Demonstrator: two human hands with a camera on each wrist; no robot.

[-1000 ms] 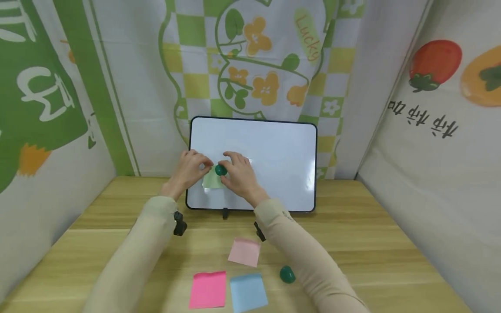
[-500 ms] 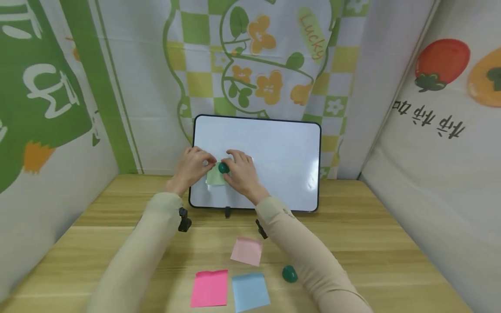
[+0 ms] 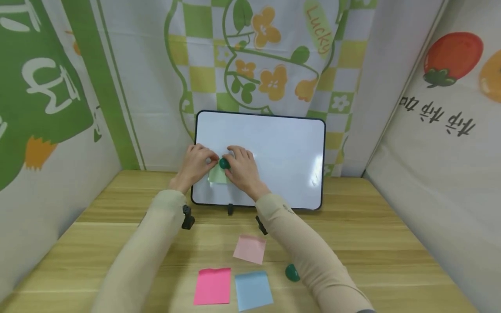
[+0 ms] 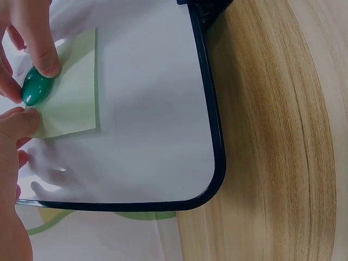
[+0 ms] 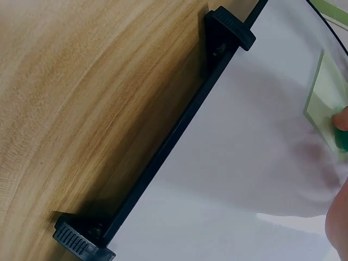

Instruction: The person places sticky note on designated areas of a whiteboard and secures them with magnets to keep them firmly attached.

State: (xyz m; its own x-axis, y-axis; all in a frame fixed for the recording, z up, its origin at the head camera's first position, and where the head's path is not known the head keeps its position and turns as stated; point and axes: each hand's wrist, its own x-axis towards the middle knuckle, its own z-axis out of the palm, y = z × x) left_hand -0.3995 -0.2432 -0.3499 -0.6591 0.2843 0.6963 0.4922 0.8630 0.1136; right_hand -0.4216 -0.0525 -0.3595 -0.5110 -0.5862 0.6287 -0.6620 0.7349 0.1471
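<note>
A pale green sticky note [image 3: 217,176] lies flat against the left part of a whiteboard [image 3: 279,165]. My left hand [image 3: 193,166] pinches the note at its upper left corner. My right hand [image 3: 243,173] holds a glossy green oval magnet [image 3: 224,163] between thumb and finger at the note's upper edge. In the left wrist view the magnet [image 4: 37,87] overlaps the edge of the note [image 4: 79,98], close to the left fingertips. The right wrist view catches only part of the note [image 5: 329,100] and of the right thumb.
On the wooden table [image 3: 372,243] lie a pale pink note [image 3: 249,249], a bright pink note [image 3: 212,287] and a blue note [image 3: 253,290]. A second green magnet [image 3: 292,272] sits beside the right forearm. Black feet [image 5: 231,27] support the whiteboard's lower edge. Printed curtains surround the table.
The head view has shifted slightly, so the scene sits a little higher and further right. Both hands keep their places at the note and the magnet.
</note>
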